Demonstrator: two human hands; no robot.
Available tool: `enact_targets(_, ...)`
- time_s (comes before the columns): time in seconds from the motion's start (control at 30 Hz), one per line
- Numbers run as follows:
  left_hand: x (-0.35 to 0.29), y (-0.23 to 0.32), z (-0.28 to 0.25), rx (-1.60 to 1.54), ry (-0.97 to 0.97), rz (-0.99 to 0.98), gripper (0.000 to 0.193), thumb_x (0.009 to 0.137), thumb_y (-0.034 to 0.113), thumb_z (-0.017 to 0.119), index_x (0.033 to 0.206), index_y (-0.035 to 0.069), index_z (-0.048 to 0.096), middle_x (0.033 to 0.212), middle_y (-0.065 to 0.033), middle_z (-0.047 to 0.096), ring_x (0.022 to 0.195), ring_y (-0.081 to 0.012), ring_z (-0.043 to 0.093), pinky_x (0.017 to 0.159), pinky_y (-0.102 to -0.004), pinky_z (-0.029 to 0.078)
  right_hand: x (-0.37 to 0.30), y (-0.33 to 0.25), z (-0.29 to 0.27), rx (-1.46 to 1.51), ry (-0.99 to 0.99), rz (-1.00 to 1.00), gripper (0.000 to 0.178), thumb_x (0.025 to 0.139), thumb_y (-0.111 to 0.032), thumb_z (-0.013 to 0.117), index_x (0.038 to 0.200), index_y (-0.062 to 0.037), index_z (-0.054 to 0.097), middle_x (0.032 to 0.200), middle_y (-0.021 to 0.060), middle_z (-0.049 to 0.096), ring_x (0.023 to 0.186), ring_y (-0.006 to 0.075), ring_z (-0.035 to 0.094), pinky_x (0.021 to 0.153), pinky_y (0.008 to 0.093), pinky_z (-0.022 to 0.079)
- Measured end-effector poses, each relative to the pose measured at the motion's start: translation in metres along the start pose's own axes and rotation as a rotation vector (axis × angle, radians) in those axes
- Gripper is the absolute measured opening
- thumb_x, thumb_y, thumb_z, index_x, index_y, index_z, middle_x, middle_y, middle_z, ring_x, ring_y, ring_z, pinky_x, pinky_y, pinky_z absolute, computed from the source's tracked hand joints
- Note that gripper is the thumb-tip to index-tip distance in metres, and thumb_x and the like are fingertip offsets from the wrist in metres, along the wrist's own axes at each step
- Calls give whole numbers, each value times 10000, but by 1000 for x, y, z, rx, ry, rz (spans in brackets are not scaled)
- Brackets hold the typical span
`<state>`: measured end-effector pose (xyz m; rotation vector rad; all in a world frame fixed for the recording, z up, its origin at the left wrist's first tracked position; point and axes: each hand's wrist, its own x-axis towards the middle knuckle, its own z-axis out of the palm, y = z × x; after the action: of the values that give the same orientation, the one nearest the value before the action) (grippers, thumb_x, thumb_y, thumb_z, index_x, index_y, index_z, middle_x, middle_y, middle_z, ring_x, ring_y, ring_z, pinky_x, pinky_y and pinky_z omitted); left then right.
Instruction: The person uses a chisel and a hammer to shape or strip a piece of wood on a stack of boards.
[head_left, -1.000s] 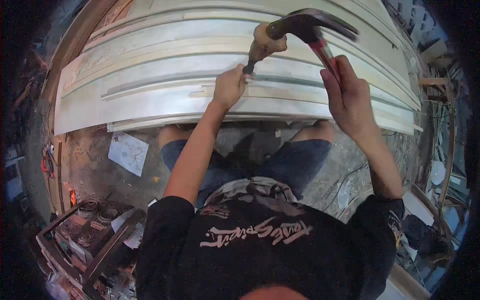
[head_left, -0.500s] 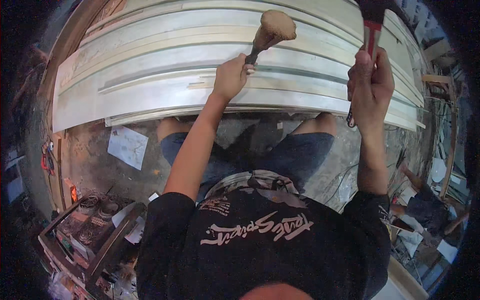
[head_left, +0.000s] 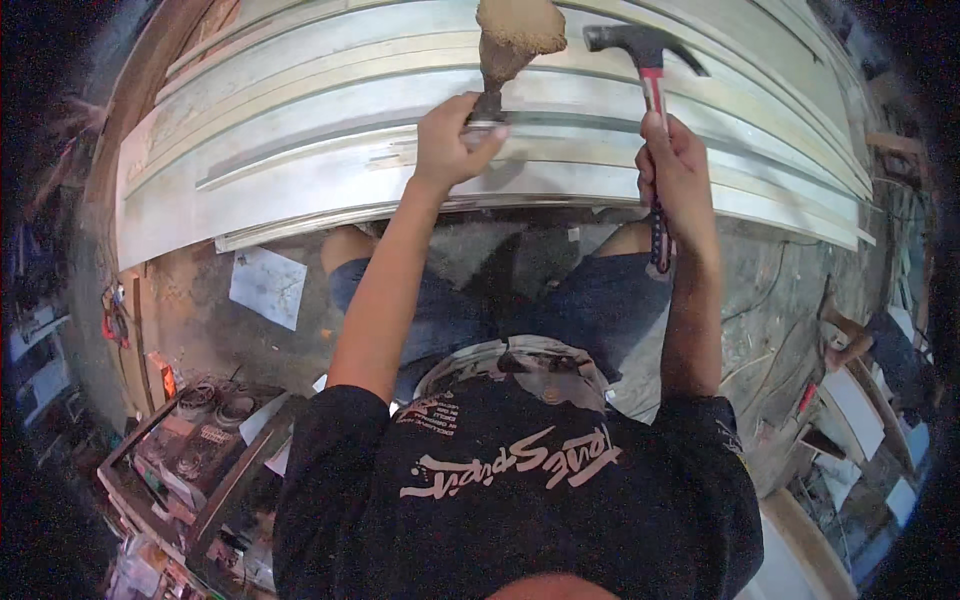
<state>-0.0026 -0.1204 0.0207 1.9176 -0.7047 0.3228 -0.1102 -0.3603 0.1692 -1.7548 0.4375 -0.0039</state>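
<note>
In my left hand [head_left: 447, 142] is a tool with a dark, narrow shaft and a flared tan end [head_left: 520, 30] with a rough, frayed rim. Its exact kind is unclear. My fingers wrap the shaft while the thumb, slightly blurred, stands out to the side. My right hand [head_left: 682, 185] grips a claw hammer [head_left: 645, 48] by its red, white and dark handle. The black hammer head is raised to the right of the flared end, apart from it. Both hands are above long pale boards [head_left: 330, 110].
Before my knees ends the board stack. A white sheet [head_left: 268, 288] lies on the floor at left. Nearer, a dark open-framed crate [head_left: 200, 440] holds round items. Cables and offcuts litter the right floor, where another person [head_left: 890, 350] is partly visible.
The hammer has come down and left, bringing its head close to the flared tool. My left hand has shifted slightly left with that tool, and its thumb has moved outward.
</note>
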Motion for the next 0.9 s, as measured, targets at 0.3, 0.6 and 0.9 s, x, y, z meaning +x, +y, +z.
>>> enact_targets(0.3,3,3,-13,-343,114,-129,633,630,390,851,1074,15,600,968,-78,656,917,-189,635,862,-338,505,127,74,9,-220,-96,-209,383,888,-391,685,791,-52,536,595,37,542,497,141,572,460,299,454)
enact_targets(0.6,93,79,-6,-264,134,-233,360,961,320,623,1097,-2,535,901,-89,639,768,-188,657,752,-336,562,140,89,-1,-84,-16,-183,307,859,-247,748,800,-90,491,573,-14,501,441,72,476,374,255,382)
enact_targets(0.9,102,96,-142,-649,830,-66,593,834,732,474,903,142,474,700,26,448,588,-118,385,530,-302,347,139,96,0,-145,60,-316,300,852,-184,743,778,-93,466,578,-17,494,414,85,455,381,268,384)
